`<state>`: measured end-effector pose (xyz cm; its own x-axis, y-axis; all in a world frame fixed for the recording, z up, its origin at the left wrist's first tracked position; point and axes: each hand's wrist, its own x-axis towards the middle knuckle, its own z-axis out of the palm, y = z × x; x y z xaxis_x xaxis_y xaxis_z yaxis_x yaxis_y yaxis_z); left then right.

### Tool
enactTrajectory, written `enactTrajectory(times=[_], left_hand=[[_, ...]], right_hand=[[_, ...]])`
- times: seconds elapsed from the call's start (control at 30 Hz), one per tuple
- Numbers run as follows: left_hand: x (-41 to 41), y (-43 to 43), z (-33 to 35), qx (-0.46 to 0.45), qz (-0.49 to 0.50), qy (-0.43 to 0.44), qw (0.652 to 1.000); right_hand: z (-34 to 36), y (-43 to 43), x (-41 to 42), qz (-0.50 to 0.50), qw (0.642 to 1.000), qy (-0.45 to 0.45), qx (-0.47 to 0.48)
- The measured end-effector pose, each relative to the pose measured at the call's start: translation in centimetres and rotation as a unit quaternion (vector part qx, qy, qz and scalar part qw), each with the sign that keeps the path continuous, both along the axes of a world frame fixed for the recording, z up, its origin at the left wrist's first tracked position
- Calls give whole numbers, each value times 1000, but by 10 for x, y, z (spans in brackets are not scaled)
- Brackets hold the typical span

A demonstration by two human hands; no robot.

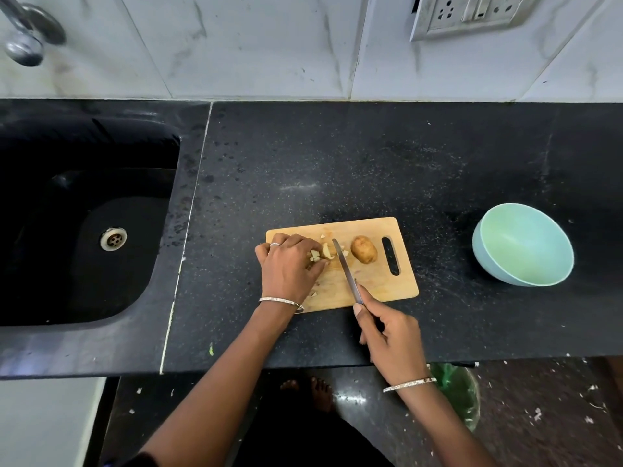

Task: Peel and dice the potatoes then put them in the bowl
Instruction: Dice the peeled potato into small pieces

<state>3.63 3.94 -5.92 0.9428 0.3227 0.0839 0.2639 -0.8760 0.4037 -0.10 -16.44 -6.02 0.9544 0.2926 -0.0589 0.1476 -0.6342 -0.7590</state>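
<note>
Near the centre of the frame we see the cutting board (371, 288). On its left part the left hand (290, 264) lies with curled fingers over the potato pieces (324, 251) and holds them down. The right hand (391, 335) is closed around the handle of the knife (344, 264), whose blade stands just right of those pieces. One whole potato (364, 249), with its brown skin on, lies beside the board's slot. The bowl (526, 251), at the right of the frame, holds nothing we can see.

We judge the cut flesh firm but wet and slippery, and the cubes light and easy to scatter, so we would press them from above with the fingertips tucked back. The round potato may roll, so we would grip it across its sides.
</note>
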Motion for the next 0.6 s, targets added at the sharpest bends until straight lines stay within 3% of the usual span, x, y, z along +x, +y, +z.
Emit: enactTrajectory(times=[0.37,0.6], left_hand=[[3,5,5,80,13,22,996],[7,-2,6,38,2,14,999]], right_hand=[[-2,15,6,-1,999,12,-34],[-11,20,7,11,999,-14,-37]])
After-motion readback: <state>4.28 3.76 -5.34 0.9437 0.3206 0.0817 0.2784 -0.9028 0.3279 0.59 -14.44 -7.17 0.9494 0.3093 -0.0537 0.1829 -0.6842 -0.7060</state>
